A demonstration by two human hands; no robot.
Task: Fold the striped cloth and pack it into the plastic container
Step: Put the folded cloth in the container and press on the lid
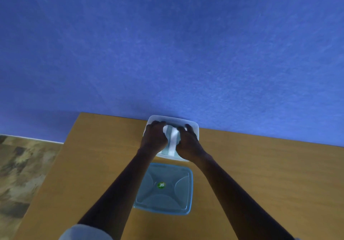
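The white plastic container stands at the far edge of the wooden table, against the blue wall. The folded striped cloth, pale with a faint greenish stripe, lies inside it. My left hand presses on the cloth's left side and my right hand on its right side, both with fingers curled over the fabric. Most of the cloth is hidden under my hands.
The container's blue-tinted lid, with a green round sticker, lies flat on the table just nearer to me, between my forearms. The table's left edge drops to a patterned floor. The blue wall rises right behind the container.
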